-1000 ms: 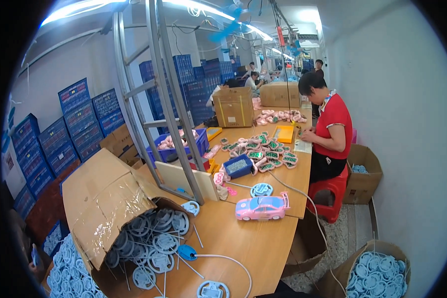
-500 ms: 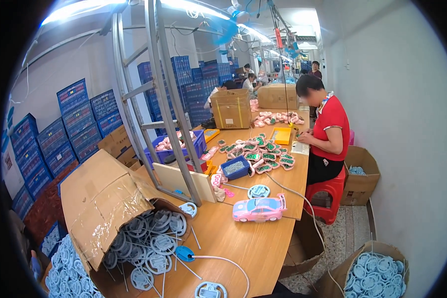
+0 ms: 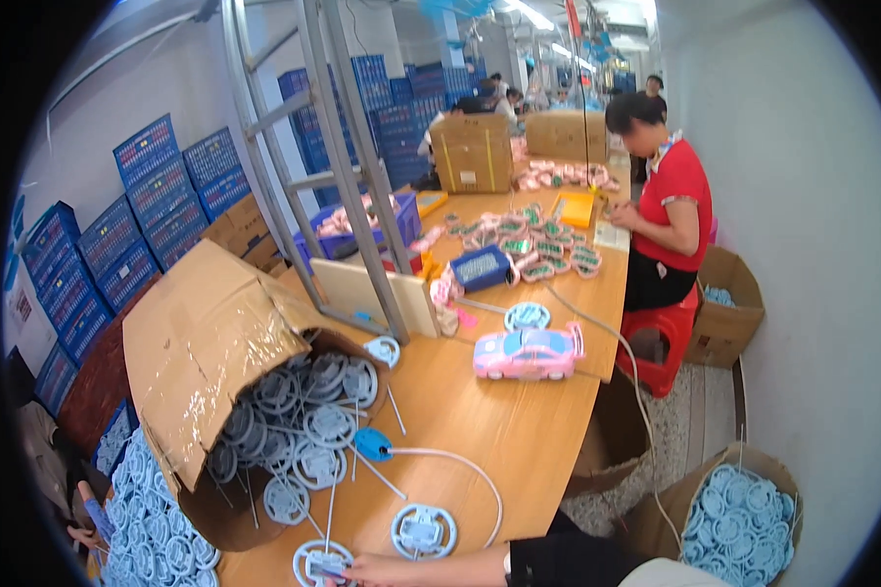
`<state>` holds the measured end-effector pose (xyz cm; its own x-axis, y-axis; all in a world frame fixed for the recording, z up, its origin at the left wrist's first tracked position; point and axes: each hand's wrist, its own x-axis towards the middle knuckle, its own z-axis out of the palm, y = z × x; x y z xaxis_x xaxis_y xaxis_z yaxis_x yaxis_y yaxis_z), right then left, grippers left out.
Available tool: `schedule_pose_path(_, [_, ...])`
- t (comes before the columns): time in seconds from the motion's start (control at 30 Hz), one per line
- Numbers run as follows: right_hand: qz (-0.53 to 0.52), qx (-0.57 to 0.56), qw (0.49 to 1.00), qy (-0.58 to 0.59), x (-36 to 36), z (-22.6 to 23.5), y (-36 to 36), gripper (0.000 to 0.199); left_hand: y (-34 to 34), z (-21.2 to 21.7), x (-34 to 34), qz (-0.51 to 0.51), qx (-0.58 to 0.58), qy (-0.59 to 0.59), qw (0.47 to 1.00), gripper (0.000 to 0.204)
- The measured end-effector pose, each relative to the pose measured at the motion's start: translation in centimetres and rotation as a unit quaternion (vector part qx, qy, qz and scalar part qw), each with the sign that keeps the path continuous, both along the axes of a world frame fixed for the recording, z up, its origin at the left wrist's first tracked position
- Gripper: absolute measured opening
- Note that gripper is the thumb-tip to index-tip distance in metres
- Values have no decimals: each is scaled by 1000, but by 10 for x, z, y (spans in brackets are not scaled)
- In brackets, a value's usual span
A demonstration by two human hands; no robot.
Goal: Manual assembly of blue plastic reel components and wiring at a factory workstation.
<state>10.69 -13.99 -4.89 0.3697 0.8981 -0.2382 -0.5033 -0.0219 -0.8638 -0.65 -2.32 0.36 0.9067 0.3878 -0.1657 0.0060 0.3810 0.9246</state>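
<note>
In the head view, the right hand (image 3: 362,567) has come in along the lower edge, where half a second ago no hand showed, and now lies stretched leftward over a pale blue toy steering wheel (image 3: 323,564) at the near edge of the tabletop (image 3: 519,430); its fingers rest on the wheel, though whether they clamp it I cannot tell. The left hand is out of sight. A second wheel (image 3: 424,531) lies just beside, and a blue tool (image 3: 372,445) with a white cable sits further in. More wheels spill from the tipped cardboard box (image 3: 206,342). A pink toy car (image 3: 529,352) stands well apart, as before, so the work looks just begun.
</note>
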Motion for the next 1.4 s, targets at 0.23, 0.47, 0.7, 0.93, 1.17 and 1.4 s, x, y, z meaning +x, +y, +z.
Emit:
schedule_pose_path(0.23, [29, -10, 999, 34, -15, 39, 2, 29, 3, 13, -7, 7, 18, 14, 1000, 39])
schedule_pose_path(0.47, [-18, -25, 1000, -4, 15, 42, -33, 28, 1, 14, -9, -8, 44, 12, 999, 42])
schedule_pose_path(0.7, [-61, -15, 997, -34, 17, 31, -27, 28, 4, 13, -12, 15, 58, 31, 998, 44])
schedule_pose_path(0.93, [-66, -16, 996, -55, 19, 6, -14, 27, 9, 5, -12, 20, 51, 26, 998, 41])
schedule_pose_path(1.17, [-26, 17, 999, -10, -21, 4, 22, 21, 15, -3, -13, 57, 14, 17, 998, 32])
schedule_pose_path(1.4, [12, 16, 999, 45, -17, 5, 25, 26, 15, -4, -11, 13, -2, 10, 1000, 28])
